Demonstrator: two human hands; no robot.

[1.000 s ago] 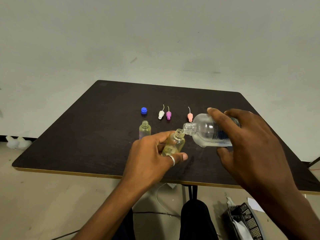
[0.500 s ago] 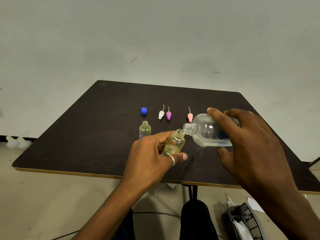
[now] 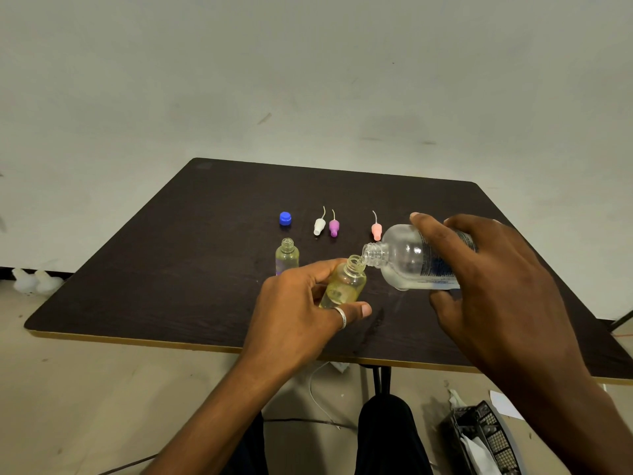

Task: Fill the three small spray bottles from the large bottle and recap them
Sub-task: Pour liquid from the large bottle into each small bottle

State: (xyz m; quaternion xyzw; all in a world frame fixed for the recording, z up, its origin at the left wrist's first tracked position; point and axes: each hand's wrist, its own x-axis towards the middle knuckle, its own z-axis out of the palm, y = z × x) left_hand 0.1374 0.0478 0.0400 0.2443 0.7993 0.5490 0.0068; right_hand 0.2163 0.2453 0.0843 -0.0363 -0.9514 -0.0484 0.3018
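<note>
The dark brown wooden table (image 3: pixel 137 303) has wide bare room across its left half and along its far edge. Its pale near edge runs under both wrists. A round blue screw cap (image 3: pixel 285 218) lies just behind an uncapped, yellowish small plastic bottle (image 3: pixel 287 257) that stands upright. To their right a white spray top (image 3: pixel 319 226) and a purple spray top (image 3: pixel 334 227) lie side by side.

The left hand (image 3: pixel 298 317) curls fingers and thumb round a second small bottle (image 3: pixel 344 286), tilted rightward. A pink spray top (image 3: pixel 376 231) lies behind it. The right hand (image 3: pixel 496 286) grips the large clear bottle (image 3: pixel 407 262) nearly level, mouth at the small bottle's mouth.

Nothing has shifted since half a second ago. The large bottle's label carries blue print, too blurred to read.
</note>
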